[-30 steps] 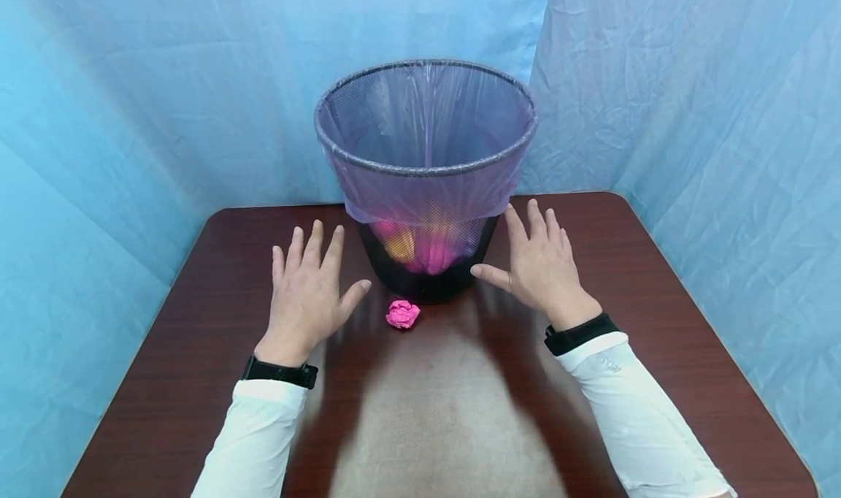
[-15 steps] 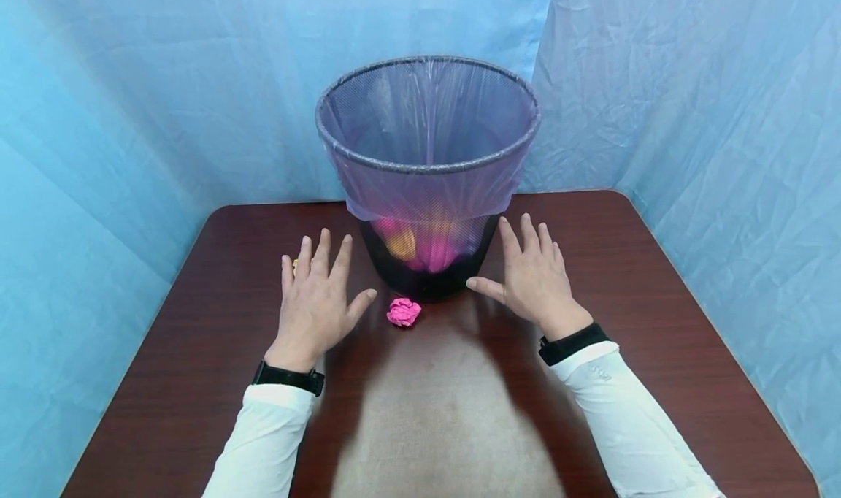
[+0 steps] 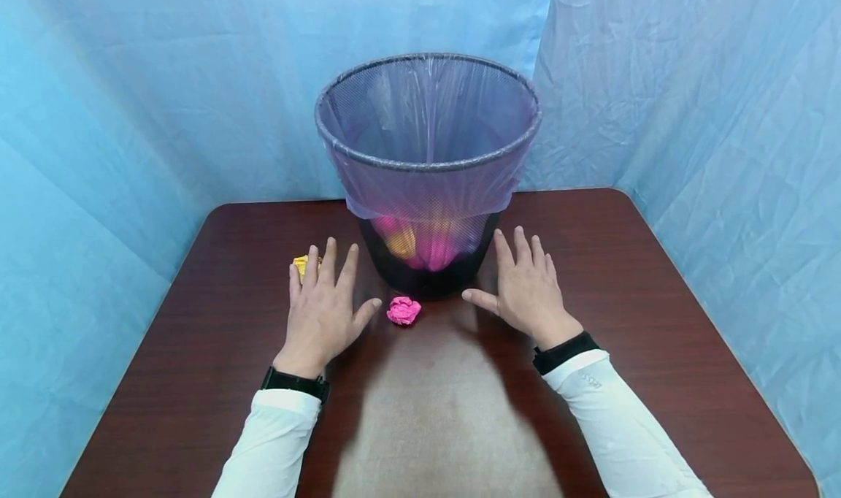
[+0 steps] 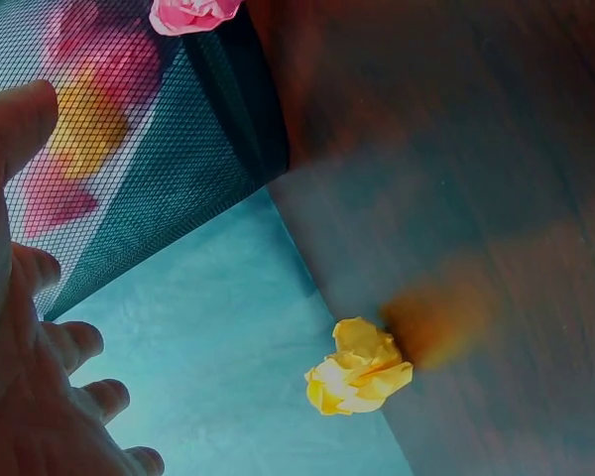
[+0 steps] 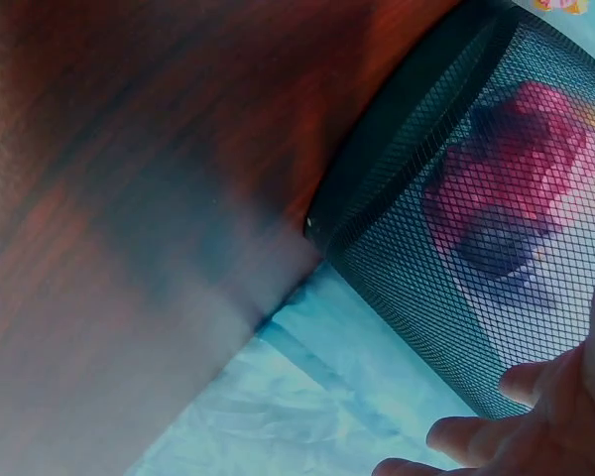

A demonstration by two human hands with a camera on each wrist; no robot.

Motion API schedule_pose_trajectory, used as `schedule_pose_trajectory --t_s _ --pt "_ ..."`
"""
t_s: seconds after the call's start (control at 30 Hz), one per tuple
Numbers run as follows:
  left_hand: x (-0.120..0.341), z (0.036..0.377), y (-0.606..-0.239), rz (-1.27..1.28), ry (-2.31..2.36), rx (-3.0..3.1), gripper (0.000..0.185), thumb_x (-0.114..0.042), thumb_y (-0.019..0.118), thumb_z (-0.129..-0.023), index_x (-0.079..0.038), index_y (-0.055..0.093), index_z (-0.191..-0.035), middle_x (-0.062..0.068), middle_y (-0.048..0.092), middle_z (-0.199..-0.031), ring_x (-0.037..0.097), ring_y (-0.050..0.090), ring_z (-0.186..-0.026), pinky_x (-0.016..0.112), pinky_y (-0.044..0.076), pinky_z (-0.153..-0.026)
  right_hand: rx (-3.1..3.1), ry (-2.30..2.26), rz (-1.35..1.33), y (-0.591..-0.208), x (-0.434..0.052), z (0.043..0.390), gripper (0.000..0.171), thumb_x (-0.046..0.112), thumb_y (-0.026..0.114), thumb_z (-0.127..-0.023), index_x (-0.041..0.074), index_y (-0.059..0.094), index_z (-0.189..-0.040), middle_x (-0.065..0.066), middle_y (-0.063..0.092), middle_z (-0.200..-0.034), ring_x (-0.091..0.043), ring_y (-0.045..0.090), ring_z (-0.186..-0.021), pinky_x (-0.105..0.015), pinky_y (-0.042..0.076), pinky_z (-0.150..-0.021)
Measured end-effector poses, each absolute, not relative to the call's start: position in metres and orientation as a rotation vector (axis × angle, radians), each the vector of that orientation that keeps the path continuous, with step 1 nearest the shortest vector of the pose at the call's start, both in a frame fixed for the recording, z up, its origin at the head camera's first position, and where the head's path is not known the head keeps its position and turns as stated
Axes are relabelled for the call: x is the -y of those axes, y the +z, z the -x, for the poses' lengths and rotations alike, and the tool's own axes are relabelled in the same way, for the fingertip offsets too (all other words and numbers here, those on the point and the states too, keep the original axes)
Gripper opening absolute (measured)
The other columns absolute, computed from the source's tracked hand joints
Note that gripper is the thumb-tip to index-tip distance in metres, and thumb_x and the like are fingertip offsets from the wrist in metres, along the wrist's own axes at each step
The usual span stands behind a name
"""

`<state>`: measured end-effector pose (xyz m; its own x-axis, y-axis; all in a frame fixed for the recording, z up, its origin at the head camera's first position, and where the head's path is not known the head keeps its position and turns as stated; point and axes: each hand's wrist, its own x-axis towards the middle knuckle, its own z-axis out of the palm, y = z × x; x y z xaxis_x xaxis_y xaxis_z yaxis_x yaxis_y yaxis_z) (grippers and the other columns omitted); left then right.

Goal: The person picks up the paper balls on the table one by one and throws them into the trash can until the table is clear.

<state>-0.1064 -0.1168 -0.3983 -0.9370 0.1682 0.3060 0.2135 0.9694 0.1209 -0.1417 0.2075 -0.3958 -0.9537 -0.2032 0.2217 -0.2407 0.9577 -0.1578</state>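
Both hands have slid back toward the lower frame, uncovering a crumpled yellow paper ball (image 3: pixel 301 264) beyond the left hand (image 3: pixel 323 309). The right hand (image 3: pixel 527 290) and the left lie flat with fingers spread, holding nothing. A crumpled pink paper ball (image 3: pixel 404 311) sits between them at centre, before the black mesh wastebasket (image 3: pixel 427 163).

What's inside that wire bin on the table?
The bin is lined with a thin purple bag. Through the mesh, pink and yellow crumpled paper shows near the bottom. How many pieces cannot be told.

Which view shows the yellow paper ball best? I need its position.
The left wrist view: the yellow ball lies whole and unblocked on the table. The head view shows only a sliver behind the left hand's fingertips; the right wrist view misses it.
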Motion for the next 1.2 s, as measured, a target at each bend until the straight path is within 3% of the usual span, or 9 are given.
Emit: schedule_pose_trajectory --t_s 0.4,0.77,0.97,1.2 --pt "0.114 0.102 -0.412 0.308 -0.219 2.850 0.090 -0.063 0.059 -0.084 -0.020 0.024 -0.155 0.018 0.017 -0.159 0.040 0.006 -0.146 0.064 0.002 -0.112 2.941 0.249 -0.336 -0.409 -0.203 0.133 0.117 0.085 0.054 -0.069 0.012 0.022 -0.154 -0.025 0.022 -0.155 -0.050 0.023 -0.138 -0.066 0.026 -0.105" --pt "0.113 0.099 -0.420 0.302 -0.222 2.869 0.091 -0.064 0.059 -0.084 -0.021 0.023 -0.155 0.018 0.017 -0.159 0.040 0.005 -0.146 0.063 0.001 -0.113 2.961 0.249 -0.369 -0.418 -0.194 0.125 0.107 0.081 0.058 -0.071 0.008 0.037 -0.146 -0.026 0.034 -0.147 -0.047 0.031 -0.135 -0.059 0.031 -0.107" --pt "0.113 0.097 -0.423 0.297 -0.237 2.875 0.090 -0.063 0.060 -0.084 -0.020 0.024 -0.155 0.019 0.018 -0.159 0.041 0.006 -0.146 0.064 0.001 -0.112 2.953 0.233 -0.417 -0.421 -0.185 0.120 0.100 0.080 0.058 -0.072 0.006 0.046 -0.138 -0.024 0.044 -0.134 -0.043 0.045 -0.121 -0.055 0.044 -0.095" --pt "0.114 0.096 -0.424 0.292 -0.257 2.882 0.089 -0.061 0.061 -0.084 -0.021 0.024 -0.155 0.019 0.018 -0.159 0.041 0.006 -0.146 0.064 0.001 -0.112 2.991 0.243 -0.439 -0.423 -0.172 0.115 0.087 0.076 0.060 -0.074 0.010 0.050 -0.131 -0.021 0.051 -0.119 -0.038 0.051 -0.105 -0.050 0.048 -0.085"
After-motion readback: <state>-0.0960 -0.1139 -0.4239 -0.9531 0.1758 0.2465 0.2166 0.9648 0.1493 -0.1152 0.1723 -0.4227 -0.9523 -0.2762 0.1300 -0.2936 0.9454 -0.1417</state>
